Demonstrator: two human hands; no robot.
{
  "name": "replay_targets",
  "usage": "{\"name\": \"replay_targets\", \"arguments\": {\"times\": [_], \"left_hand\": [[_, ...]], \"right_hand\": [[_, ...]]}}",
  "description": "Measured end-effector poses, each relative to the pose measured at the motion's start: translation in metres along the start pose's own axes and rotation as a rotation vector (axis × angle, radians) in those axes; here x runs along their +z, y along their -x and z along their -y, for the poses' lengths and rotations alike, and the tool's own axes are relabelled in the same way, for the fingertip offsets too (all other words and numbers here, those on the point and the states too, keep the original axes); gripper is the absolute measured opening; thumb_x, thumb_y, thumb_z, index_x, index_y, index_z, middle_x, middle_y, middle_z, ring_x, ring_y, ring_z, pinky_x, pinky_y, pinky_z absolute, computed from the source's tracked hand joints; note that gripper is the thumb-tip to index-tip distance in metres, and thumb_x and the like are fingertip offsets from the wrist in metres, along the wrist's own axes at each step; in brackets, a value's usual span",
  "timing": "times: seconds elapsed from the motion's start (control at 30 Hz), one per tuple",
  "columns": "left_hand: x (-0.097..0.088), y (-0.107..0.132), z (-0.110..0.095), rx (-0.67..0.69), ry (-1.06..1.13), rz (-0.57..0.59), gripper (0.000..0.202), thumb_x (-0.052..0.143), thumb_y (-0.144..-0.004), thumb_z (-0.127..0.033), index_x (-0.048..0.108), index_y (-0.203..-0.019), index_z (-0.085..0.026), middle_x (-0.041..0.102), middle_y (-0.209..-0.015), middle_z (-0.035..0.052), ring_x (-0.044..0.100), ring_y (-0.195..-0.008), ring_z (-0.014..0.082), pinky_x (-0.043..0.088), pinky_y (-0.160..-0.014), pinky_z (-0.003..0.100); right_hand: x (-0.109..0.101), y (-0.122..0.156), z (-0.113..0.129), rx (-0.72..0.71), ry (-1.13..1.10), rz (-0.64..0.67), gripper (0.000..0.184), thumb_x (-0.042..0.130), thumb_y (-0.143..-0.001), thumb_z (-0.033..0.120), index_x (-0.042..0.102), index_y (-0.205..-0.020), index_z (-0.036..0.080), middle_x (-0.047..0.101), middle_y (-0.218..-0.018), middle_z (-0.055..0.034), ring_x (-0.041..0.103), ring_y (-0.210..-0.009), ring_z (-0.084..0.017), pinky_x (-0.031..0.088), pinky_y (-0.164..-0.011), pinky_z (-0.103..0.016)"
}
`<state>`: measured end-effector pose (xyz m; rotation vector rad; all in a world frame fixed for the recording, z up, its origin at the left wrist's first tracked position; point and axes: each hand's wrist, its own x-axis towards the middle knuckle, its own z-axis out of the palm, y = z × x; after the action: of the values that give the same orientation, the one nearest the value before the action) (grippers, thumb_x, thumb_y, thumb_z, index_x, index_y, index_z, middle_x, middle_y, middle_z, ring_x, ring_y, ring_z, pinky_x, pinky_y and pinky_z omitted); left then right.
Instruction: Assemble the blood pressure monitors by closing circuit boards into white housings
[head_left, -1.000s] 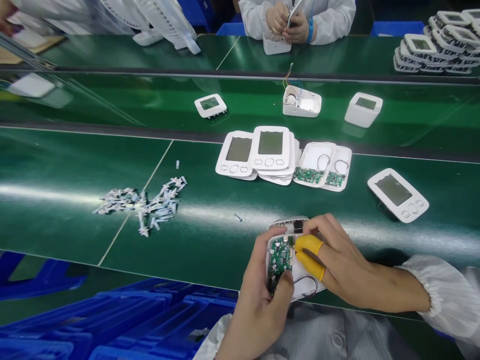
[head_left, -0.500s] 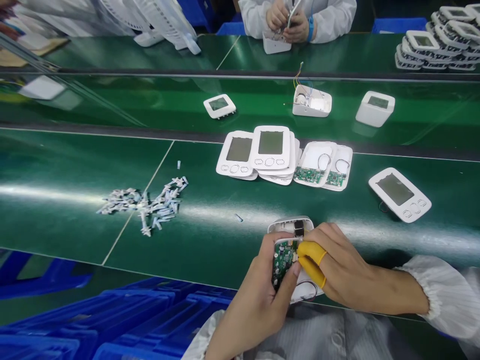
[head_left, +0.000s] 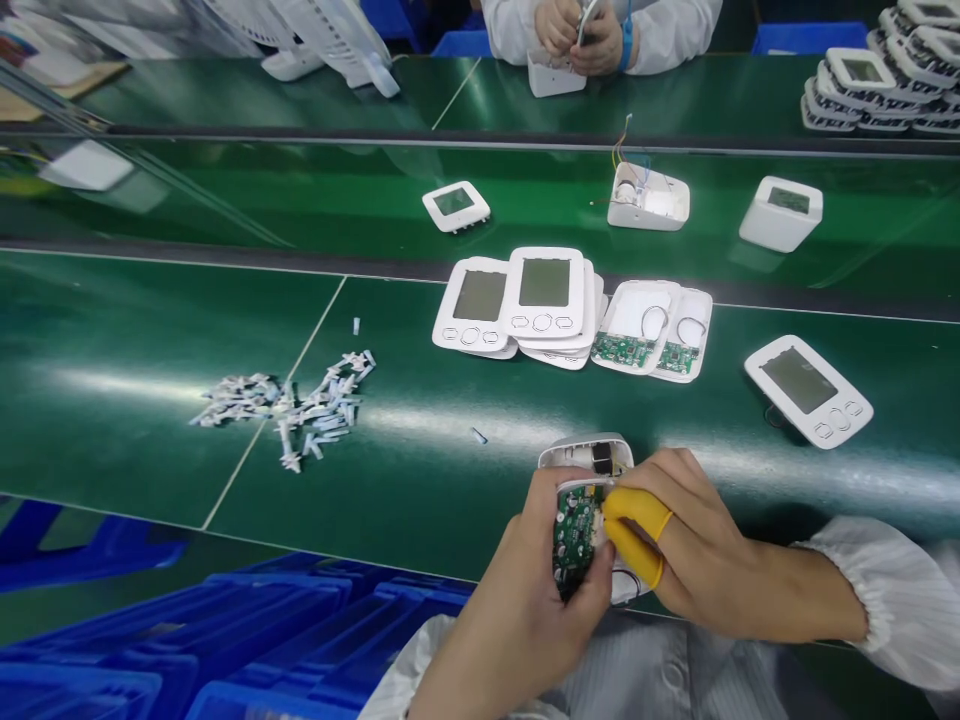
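My left hand [head_left: 536, 590] is closed round a green circuit board [head_left: 575, 540], gripping it from the left side. Board is tilted up, lower centre of frame, above a white plastic housing [head_left: 586, 452] on the green bench mat [head_left: 120, 330]. Can't tell if they're still joined. Right hand [head_left: 694, 550] comes in from the right, fingers together, two yellow finger cots [head_left: 634, 530] pressed against the board's right edge. Black part [head_left: 601, 458] sits in the housing, just above my left hand. Thin wire loop [head_left: 626, 588] shows below the hands.

Around that: stack of white LCD panels [head_left: 517, 305] at centre, two open shells with green boards [head_left: 651, 330] just right of it, single panel [head_left: 808, 390] further right. Heap of small white plastic parts [head_left: 289, 415] mid-left. Blue crates [head_left: 225, 640] lower left. Next bench up: open unit with coloured wires [head_left: 649, 195]. Stacked white units [head_left: 874, 90] upper right. Top edge: a co-worker's hands [head_left: 577, 25] on a white part. White fan [head_left: 330, 30] upper left.
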<state>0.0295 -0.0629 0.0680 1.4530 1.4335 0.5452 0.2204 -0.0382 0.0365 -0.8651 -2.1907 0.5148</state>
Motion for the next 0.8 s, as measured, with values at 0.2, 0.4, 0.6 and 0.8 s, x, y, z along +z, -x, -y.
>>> {"name": "replay_targets", "arguments": {"times": [0.2, 0.4, 0.6, 0.8], "left_hand": [[0.008, -0.009, 0.0, 0.053, 0.057, -0.05, 0.027, 0.057, -0.092, -0.022, 0.051, -0.117, -0.027, 0.065, -0.093, -0.0019, 0.062, -0.077, 0.0165, 0.051, -0.073, 0.028], [0.006, -0.012, -0.001, 0.097, 0.079, -0.063, 0.032, 0.058, -0.09, -0.022, 0.051, -0.121, -0.026, 0.066, -0.101, 0.0004, 0.064, -0.086, 0.0175, 0.054, -0.077, 0.029], [0.005, -0.012, 0.001, 0.098, 0.063, -0.051, 0.033, 0.059, -0.089, -0.02, 0.049, -0.12, -0.026, 0.063, -0.098, -0.0014, 0.062, -0.082, 0.0158, 0.053, -0.076, 0.028], [0.007, -0.015, 0.001, 0.105, 0.066, -0.064, 0.032, 0.059, -0.088, -0.02, 0.05, -0.118, -0.025, 0.063, -0.096, -0.0018, 0.061, -0.08, 0.0155, 0.052, -0.075, 0.027]], "right_hand": [[0.01, 0.01, 0.002, 0.103, -0.088, -0.015, 0.022, 0.054, -0.092, -0.003, 0.058, -0.108, 0.011, 0.065, -0.102, -0.0112, 0.048, -0.087, -0.02, 0.04, -0.074, -0.039], [-0.001, -0.006, -0.009, -0.005, -0.002, -0.002, 0.017, 0.054, -0.093, -0.001, 0.059, -0.102, 0.012, 0.067, -0.092, -0.0099, 0.05, -0.084, -0.021, 0.038, -0.071, -0.039], [0.006, -0.001, -0.006, 0.011, -0.039, -0.051, 0.025, 0.053, -0.088, -0.005, 0.059, -0.105, 0.013, 0.066, -0.096, -0.0106, 0.051, -0.086, -0.022, 0.04, -0.073, -0.04], [0.008, 0.004, -0.006, 0.05, -0.082, -0.071, 0.027, 0.053, -0.088, -0.003, 0.06, -0.107, 0.014, 0.067, -0.102, -0.0112, 0.051, -0.087, -0.022, 0.042, -0.074, -0.04]]}}
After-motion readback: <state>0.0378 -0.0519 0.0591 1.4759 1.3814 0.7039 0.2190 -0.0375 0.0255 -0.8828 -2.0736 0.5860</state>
